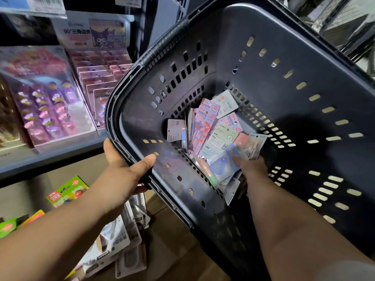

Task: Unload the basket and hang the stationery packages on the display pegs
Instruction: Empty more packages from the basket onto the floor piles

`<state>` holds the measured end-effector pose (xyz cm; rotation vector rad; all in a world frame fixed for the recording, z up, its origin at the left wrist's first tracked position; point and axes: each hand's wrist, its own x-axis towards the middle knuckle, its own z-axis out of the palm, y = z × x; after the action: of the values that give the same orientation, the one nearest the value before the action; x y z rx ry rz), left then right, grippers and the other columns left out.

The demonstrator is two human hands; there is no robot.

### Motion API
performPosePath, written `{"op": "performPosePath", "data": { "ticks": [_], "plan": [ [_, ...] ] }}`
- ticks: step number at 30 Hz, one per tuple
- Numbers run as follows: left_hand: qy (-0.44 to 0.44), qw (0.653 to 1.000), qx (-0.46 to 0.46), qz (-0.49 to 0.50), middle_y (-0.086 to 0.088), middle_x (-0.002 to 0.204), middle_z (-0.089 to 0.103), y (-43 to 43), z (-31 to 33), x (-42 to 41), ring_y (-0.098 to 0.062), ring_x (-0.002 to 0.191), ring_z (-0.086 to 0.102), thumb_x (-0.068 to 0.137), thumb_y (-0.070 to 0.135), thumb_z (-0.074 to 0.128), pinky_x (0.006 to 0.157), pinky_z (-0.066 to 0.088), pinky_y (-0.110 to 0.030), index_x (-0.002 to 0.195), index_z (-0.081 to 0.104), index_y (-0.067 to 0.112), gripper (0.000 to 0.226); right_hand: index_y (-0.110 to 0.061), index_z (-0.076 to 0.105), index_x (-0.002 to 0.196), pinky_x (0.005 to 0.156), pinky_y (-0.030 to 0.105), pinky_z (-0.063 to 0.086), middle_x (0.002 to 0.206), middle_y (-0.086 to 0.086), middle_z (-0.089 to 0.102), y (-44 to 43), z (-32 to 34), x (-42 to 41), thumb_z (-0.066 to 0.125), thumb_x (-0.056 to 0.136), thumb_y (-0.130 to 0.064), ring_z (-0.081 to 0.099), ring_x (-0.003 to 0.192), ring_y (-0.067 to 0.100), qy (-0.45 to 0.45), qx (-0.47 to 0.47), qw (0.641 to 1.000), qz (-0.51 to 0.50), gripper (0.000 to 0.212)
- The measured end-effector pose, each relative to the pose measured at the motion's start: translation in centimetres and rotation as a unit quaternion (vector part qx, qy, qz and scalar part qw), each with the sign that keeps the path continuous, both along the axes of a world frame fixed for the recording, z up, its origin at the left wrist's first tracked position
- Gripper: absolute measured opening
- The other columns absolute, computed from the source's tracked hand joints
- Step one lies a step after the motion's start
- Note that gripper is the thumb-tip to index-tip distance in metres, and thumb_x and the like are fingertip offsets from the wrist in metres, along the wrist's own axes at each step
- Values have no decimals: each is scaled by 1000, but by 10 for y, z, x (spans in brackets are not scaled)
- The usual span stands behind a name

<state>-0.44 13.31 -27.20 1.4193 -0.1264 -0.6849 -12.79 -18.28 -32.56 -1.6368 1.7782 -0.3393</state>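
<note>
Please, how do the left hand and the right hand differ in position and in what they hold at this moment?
The left hand is outside the basket and grips its rim, thumb on the inner wall; the right hand reaches inside it. The left hand holds only the basket; the right hand pinches stationery packages at the bottom. Both hands are bare, and both hold something.

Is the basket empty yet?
No: a pile of packages lies in the bottom of the basket, and the right hand grips some of them.
</note>
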Motion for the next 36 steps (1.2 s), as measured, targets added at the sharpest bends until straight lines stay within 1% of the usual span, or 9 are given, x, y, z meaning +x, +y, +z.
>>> {"op": "performPosePath", "data": {
  "ticks": [4,9,15,20,23,25,27,30,36],
  "plan": [
    [-2,1000,6,-1,12,101,65,0,0,0,-6,70,72,93,13,62,51,55,-21,133,25,27,56,-16,37,144,87,41,47,138,14,51,1,-1,5,84,70,-38,56,118,37,-4,-6,1000,11,90],
    [-6,1000,6,-3,24,83,69,0,-1,0,-3,68,71,94,14,61,51,54,-20,136,22,31,60,-19,38,143,94,43,48,135,11,55,6,-3,6,83,72,-35,57,117,36,-44,-24,999,21,86],
    [0,1000,2,1,13,100,65,0,0,0,-6,73,72,94,11,61,56,58,-25,129,25,31,54,-17,53,133,92,31,45,126,5,63,20,-11,1,82,74,-30,61,114,28,-69,-93,992,51,67],
    [4,1000,-2,4,19,92,66,-1,1,0,-9,75,72,93,12,62,63,59,-33,133,25,31,58,-27,59,125,95,39,49,114,0,68,33,-14,6,73,75,-50,63,109,28,32,-142,983,113,57],
    [7,1000,-2,2,16,100,64,-1,3,0,-12,82,72,93,12,63,67,59,-36,136,24,30,61,-22,65,106,86,41,52,108,3,64,29,-16,10,67,68,-60,63,94,26,101,-162,967,167,54],
    [11,1000,-4,2,16,103,63,0,3,0,-12,84,73,93,13,63,67,60,-36,137,23,33,63,-19,64,101,73,33,54,108,5,62,27,-16,15,72,69,-52,64,85,22,104,-149,963,200,47],
    [11,1000,-4,0,16,103,63,1,2,0,-12,84,73,93,13,64,67,60,-35,136,23,33,63,-20,54,120,66,25,46,112,4,62,23,-14,23,73,76,-40,65,92,24,117,-143,955,233,52],
    [10,1000,0,-7,9,105,65,1,2,0,-14,85,73,93,13,63,67,61,-36,132,25,29,57,-24,31,142,81,33,47,118,7,61,18,-11,35,68,84,-35,59,108,30,181,-160,931,275,70],
    [8,1000,-5,-1,13,102,64,1,4,0,-17,87,72,93,11,63,73,60,-42,131,26,28,56,-31,42,130,91,44,50,122,13,57,10,-18,35,57,84,-34,57,110,35,206,-93,945,236,49]
  ]
}}
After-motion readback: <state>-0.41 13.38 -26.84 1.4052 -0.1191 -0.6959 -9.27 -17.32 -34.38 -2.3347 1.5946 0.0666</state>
